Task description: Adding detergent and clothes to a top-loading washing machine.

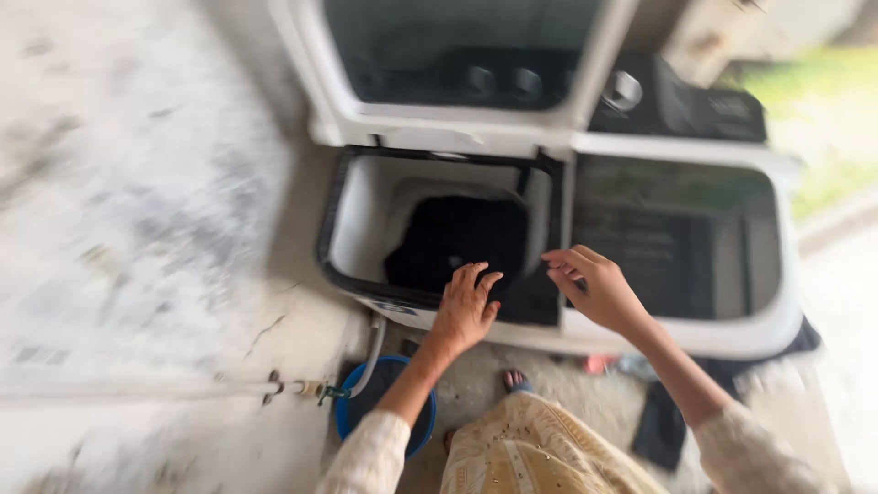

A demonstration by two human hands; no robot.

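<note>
Nearest the camera, a pale patterned garment (540, 453) and two cream sleeves are seen, with a bare foot (514, 378) on the concrete floor (155, 229) and a blue bucket (352, 416) just beside it, a hose (370, 352) leading down into it. Further out, the left hand (466, 306) is laid palm down on the front rim of the open tub (361, 229) of a twin-tub washing machine (777, 320), fingers spread and loose, nothing grasped. The right hand (594, 288) is held just right of it, over the divider between the two tubs, fingers partly curled; whether a pinch of cloth is caught in them cannot be told through the blur. A dark cloth (457, 242) lies inside the tub, just beyond and below the left fingertips, apparently apart from them, one corner seeming to trail toward the rim between the hands. The step in hand is judged to be a reach into the tub for that cloth; a downward reach past the rim and a firm closing of the fingers would be called for. Beyond, the raised lid (457, 55) and the control panel (677, 101) are seen, and the second tub's dark cover lies shut.
</note>
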